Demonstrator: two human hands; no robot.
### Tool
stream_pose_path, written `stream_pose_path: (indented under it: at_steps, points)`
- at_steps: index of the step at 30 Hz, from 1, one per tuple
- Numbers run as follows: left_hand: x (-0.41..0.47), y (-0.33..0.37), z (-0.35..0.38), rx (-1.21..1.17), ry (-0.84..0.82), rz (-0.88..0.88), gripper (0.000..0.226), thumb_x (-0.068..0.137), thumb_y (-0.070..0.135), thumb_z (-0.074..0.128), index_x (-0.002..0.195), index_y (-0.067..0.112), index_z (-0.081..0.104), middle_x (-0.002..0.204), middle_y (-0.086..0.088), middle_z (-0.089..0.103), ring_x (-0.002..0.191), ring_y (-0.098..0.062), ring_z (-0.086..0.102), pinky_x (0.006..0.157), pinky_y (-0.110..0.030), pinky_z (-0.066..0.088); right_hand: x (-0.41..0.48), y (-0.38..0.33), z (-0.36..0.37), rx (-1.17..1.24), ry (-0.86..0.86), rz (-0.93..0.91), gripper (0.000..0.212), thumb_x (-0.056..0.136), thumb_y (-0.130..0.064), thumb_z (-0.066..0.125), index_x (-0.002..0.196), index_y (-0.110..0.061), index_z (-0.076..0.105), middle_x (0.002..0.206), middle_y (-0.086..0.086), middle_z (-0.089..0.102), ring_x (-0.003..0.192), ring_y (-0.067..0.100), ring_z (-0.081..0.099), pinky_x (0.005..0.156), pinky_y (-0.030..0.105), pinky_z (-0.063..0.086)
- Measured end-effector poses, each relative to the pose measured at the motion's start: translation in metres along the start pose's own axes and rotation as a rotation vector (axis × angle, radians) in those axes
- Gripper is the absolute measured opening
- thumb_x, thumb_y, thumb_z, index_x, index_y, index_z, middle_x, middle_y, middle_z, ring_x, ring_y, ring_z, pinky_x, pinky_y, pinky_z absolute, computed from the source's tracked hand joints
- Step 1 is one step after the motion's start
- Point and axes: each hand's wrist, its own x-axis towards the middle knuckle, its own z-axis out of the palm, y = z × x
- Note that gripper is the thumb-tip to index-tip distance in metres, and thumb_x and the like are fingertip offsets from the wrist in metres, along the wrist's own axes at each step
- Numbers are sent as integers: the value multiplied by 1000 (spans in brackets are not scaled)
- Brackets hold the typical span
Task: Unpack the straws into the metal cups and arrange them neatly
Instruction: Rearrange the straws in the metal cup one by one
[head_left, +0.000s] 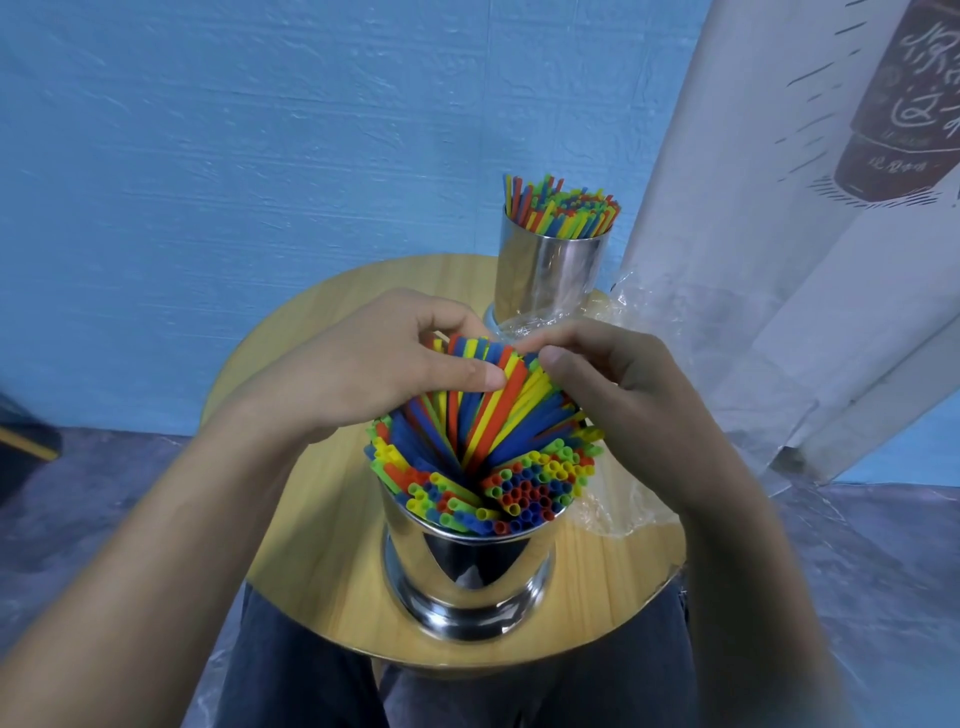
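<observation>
With our left hand (395, 364) curled over and our right hand (613, 384) pinching the leaning straws (498, 431) in the near metal cup (467, 577) at six o'clock on the table (311, 519), we should ease them upright and tap the tips level, matching the filled cup (550, 270) at one o'clock.

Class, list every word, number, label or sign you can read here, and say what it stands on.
Nothing can be quoted.
On the hanging cloth, the dark printed jar bears pale characters, too blurred and cut off to read.
On the near metal cup, far metal cup, straws and plastic wrap: no writing visible.
</observation>
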Motion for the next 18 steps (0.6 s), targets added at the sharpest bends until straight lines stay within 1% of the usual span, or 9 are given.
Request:
stream_pose_path:
  at_steps: [3, 6, 9, 14, 15, 18]
  points:
    - [-1, 1, 0, -11, 15, 1, 7, 86, 33, 77, 88, 27, 77, 83, 4, 79, 72, -13, 77, 59, -20, 57, 0, 1, 1, -7, -3, -16, 22, 108, -20, 51, 105, -25, 73, 98, -5, 74, 98, 15, 72, 77, 32, 62]
    - [-1, 1, 1, -48, 26, 15, 5, 89, 29, 75, 87, 26, 79, 84, 2, 79, 74, -15, 77, 61, -22, 59, 0, 0, 1, -8, 8, -44, 24, 108, -19, 52, 101, -28, 73, 94, -9, 74, 96, 14, 72, 74, 27, 60]
    - [-2, 1, 1, -62, 25, 15, 7, 91, 26, 74, 88, 26, 80, 86, 2, 80, 75, -16, 78, 62, -23, 60, 0, 0, 1, -14, 12, -66, 25, 108, -17, 52, 100, -28, 73, 94, -9, 74, 96, 15, 72, 75, 28, 61]
    - [-2, 0, 2, -78, 70, 35, 9, 89, 26, 76, 82, 31, 81, 89, 2, 79, 77, -16, 77, 63, -25, 61, -1, -1, 1, -2, 27, -67, 25, 108, -16, 52, 100, -28, 73, 94, -9, 75, 96, 14, 73, 74, 29, 61]
    - [-2, 0, 2, -84, 84, 38, 8, 88, 26, 77, 83, 31, 82, 89, 1, 79, 77, -17, 77, 64, -26, 62, -1, -1, 1, -5, 33, -67, 25, 108, -17, 52, 101, -28, 73, 94, -9, 75, 97, 14, 73, 74, 29, 61]
    - [-1, 0, 1, -75, 111, 57, 7, 87, 29, 77, 92, 31, 82, 89, -1, 78, 79, -20, 77, 72, -38, 65, -1, 0, 0, -12, 45, -71, 24, 108, -19, 52, 104, -29, 73, 96, -10, 74, 100, 14, 72, 75, 30, 61]
